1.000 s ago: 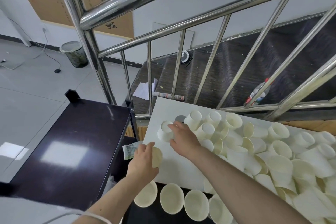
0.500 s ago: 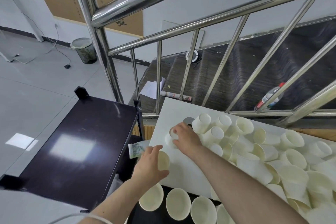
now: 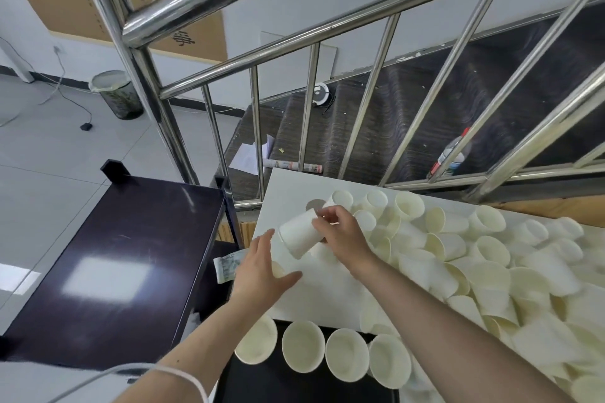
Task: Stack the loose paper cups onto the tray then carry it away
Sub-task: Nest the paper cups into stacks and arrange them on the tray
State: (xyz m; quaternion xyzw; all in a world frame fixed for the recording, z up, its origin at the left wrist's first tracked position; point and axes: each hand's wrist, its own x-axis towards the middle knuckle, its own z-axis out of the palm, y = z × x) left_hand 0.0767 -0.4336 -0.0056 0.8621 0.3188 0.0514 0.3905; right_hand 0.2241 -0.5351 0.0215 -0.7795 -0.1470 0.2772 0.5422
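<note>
At the left of the frame a dark glossy cart top [image 3: 111, 258] sits unused. Just right of it, at lower centre, the left hand [image 3: 262, 271] hovers flat over the near corner of a white board [image 3: 314, 298], palm down, fingers spread and slightly curled. A cream cup edge shows under the palm, but whether the hand grips it cannot be told.

Just right again, at centre frame, the right hand [image 3: 340, 235] holds a white paper cup [image 3: 299, 235] lifted off the board, tilted on its side. The fingertips pinch the end nearest the hand; which end that is cannot be made out. The forearm runs in from the lower right corner.

Along the bottom edge, four cups [image 3: 324, 353] stand upright, mouths open, in a row on a dark tray [image 3: 294, 386]. Across the right half, a heap of loose cups [image 3: 491, 271] lies tumbled on the board.

These cups look very light, thin-walled and easily crushed. A gentle hold round the rolled rim, the stiffest part, would probably suit best; squeezing mid-wall could dent them. Stacks may tip when the tray is carried.
</note>
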